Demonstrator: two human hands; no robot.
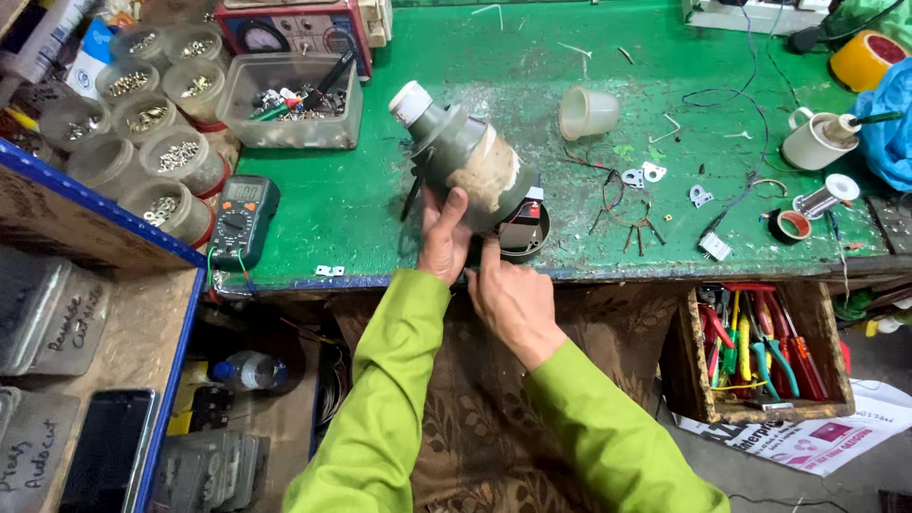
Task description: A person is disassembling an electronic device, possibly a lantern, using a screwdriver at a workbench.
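Note:
A grey-green cylindrical motor-like unit (465, 157) with a white cap at its far end lies tilted on the green workbench (380, 209). Its near end carries a black round base with a red and black part (527, 228). My left hand (443, 237) grips the body from below, thumb up along its side. My right hand (508, 299) is at the near black base, fingers curled against it. Both sleeves are bright green.
A multimeter (242, 218) lies at the bench's left front. Several clear tubs of screws (157, 123) and a clear box of parts (294, 100) stand left. A plastic cup (587, 111), loose wires (617, 199), tape rolls (790, 225), a white mug (815, 141) lie right. A tool box (760, 351) hangs below right.

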